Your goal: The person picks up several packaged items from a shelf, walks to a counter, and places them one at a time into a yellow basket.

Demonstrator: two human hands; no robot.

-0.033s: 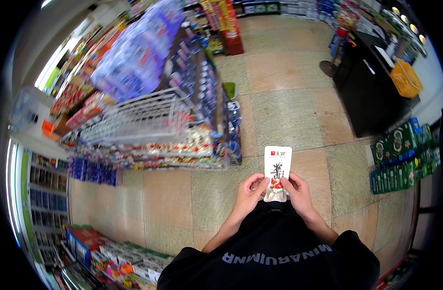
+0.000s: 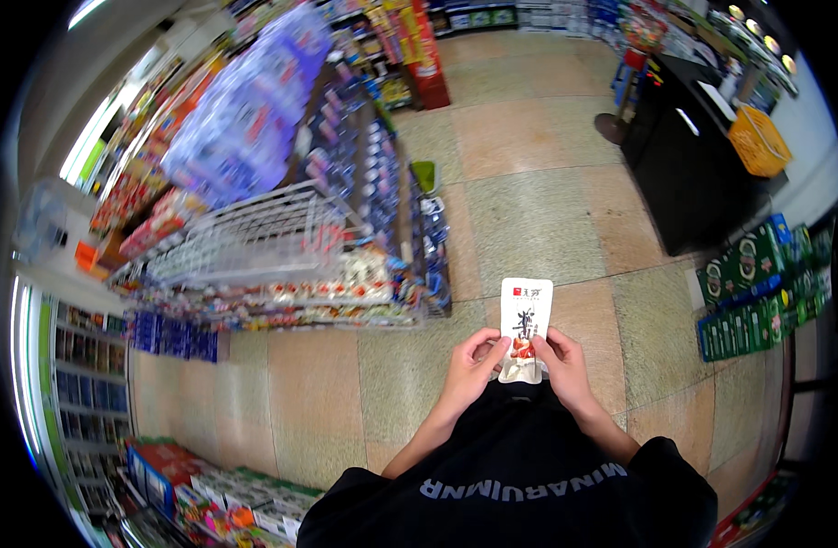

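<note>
A small white snack pouch (image 2: pixel 526 320) stands upright in front of my chest, with dark lettering and a red and orange food picture on its face. My left hand (image 2: pixel 474 361) grips its left edge, the thumb pressed on the front. On the opposite edge, my right hand (image 2: pixel 562 361) pinches it the same way. Fingers of both hands are curled behind the pouch and partly hidden by it. The pouch looks sealed along the top, as far as I can see.
To the left stands a shelf with a white wire basket (image 2: pixel 254 228) and purple-wrapped bottle packs (image 2: pixel 250 119). At right are a black counter (image 2: pixel 689 183), a yellow basket (image 2: pixel 759 142) and green cartons (image 2: pixel 743 329). More boxed goods (image 2: pixel 245 498) lie at lower left. Tiled floor (image 2: pixel 529 219) runs ahead.
The shop surroundings have shifted slightly leftward in view. Both hands keep the same hold on the pouch.
</note>
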